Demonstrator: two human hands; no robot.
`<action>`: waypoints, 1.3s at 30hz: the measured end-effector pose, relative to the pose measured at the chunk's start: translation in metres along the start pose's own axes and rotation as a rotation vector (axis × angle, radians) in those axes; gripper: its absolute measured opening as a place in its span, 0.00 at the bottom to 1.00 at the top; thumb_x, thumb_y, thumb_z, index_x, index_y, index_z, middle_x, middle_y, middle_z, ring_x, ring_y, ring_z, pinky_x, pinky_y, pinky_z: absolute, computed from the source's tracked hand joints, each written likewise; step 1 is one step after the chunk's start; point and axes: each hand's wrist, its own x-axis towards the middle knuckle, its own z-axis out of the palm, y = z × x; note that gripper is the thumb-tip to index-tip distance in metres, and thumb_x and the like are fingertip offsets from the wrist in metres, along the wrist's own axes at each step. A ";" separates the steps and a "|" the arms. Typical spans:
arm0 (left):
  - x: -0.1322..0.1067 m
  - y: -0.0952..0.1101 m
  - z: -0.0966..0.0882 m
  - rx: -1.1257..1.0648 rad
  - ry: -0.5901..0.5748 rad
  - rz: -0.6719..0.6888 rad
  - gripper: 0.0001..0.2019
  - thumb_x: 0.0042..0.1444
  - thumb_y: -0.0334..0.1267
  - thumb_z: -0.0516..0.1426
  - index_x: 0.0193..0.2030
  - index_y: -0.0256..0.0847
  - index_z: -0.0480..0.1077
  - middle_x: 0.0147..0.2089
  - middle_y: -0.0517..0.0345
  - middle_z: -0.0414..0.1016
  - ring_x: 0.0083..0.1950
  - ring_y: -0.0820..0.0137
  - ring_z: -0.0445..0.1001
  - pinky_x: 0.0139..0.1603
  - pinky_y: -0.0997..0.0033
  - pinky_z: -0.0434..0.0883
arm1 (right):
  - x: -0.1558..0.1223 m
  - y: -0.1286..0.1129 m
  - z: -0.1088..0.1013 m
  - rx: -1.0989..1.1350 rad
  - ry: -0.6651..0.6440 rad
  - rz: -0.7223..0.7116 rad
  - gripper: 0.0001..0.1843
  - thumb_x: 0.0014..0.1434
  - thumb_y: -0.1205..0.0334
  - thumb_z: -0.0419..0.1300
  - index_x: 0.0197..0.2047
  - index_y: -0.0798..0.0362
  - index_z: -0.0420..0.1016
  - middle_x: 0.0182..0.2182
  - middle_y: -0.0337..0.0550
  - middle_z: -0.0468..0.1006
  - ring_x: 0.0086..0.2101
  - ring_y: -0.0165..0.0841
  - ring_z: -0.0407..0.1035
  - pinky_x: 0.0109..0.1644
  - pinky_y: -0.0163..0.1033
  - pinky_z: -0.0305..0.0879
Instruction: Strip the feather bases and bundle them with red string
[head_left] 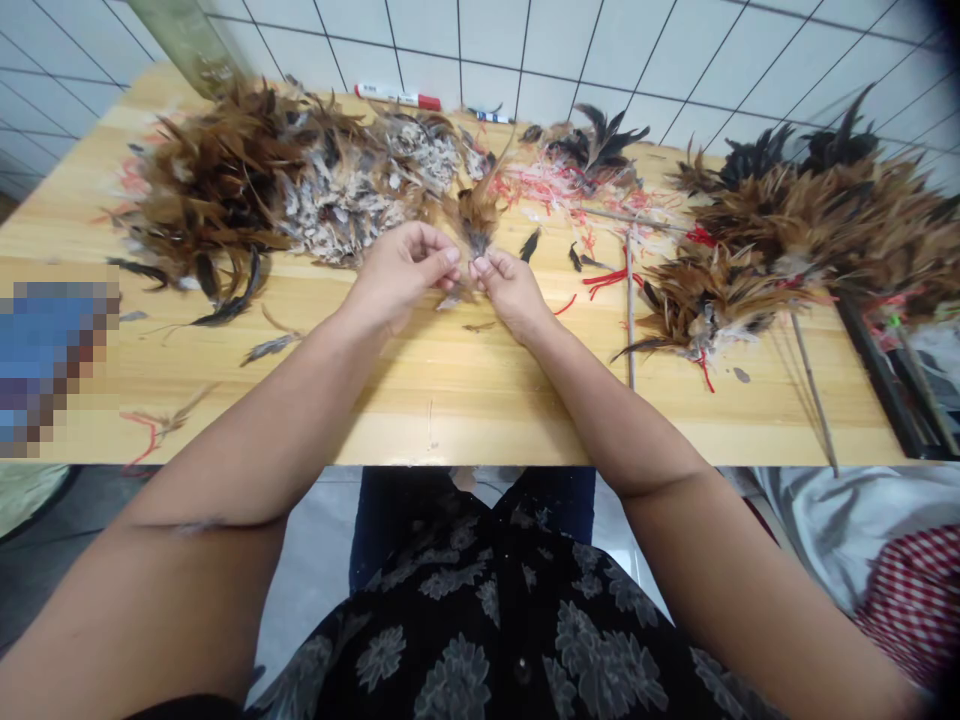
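My left hand [401,275] and my right hand [510,292] meet above the middle of the wooden table [450,400], fingertips almost touching. Both pinch at the base of a small brown and dark feather tuft [476,215], which stands up between them. Behind my hands lies a heap of grey-white speckled feathers [345,205], with a large mass of brown feathers [214,185] to its left. To the right of my right hand are a thin bamboo stick [630,300] and loose red threads [607,282].
Bundled brown and black feathers [810,225] cover the right of the table, with another bamboo stick [814,390] beneath them. A red-capped marker [397,97] lies by the tiled wall [540,50]. A pixelated blue patch [45,370] covers the left edge.
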 end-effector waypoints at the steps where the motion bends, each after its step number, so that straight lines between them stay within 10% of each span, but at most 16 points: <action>1: -0.002 0.003 0.001 0.008 -0.031 -0.036 0.15 0.67 0.32 0.81 0.37 0.42 0.80 0.32 0.60 0.82 0.33 0.69 0.79 0.39 0.70 0.80 | -0.001 -0.002 0.000 -0.011 0.005 0.001 0.24 0.87 0.58 0.66 0.34 0.49 0.70 0.30 0.32 0.69 0.35 0.30 0.65 0.48 0.35 0.66; 17: -0.008 0.001 0.014 -0.010 -0.030 -0.059 0.17 0.68 0.25 0.75 0.30 0.42 0.80 0.30 0.60 0.82 0.32 0.70 0.75 0.38 0.70 0.72 | -0.001 0.005 -0.005 -0.425 -0.056 -0.110 0.21 0.81 0.62 0.67 0.32 0.46 0.73 0.38 0.44 0.81 0.46 0.41 0.74 0.66 0.47 0.74; 23: 0.000 -0.008 0.001 -0.151 -0.048 -0.039 0.21 0.68 0.39 0.82 0.33 0.46 0.77 0.32 0.61 0.79 0.35 0.67 0.75 0.42 0.64 0.74 | -0.005 0.005 0.001 -0.234 -0.062 -0.102 0.23 0.81 0.42 0.72 0.37 0.49 0.79 0.36 0.40 0.81 0.45 0.37 0.76 0.59 0.41 0.74; 33: -0.002 -0.001 0.008 -0.289 -0.029 -0.229 0.26 0.77 0.36 0.80 0.29 0.40 0.75 0.28 0.58 0.74 0.27 0.73 0.72 0.29 0.76 0.71 | -0.003 0.011 -0.001 -0.211 -0.026 -0.080 0.16 0.75 0.48 0.75 0.40 0.50 0.81 0.38 0.39 0.84 0.43 0.35 0.75 0.53 0.39 0.73; 39: -0.004 0.003 0.006 -0.226 -0.071 -0.185 0.26 0.78 0.36 0.77 0.28 0.40 0.75 0.28 0.57 0.74 0.28 0.73 0.70 0.32 0.73 0.70 | -0.006 0.000 -0.001 -0.087 -0.123 -0.060 0.28 0.72 0.34 0.79 0.41 0.51 0.82 0.37 0.40 0.85 0.41 0.33 0.75 0.51 0.38 0.75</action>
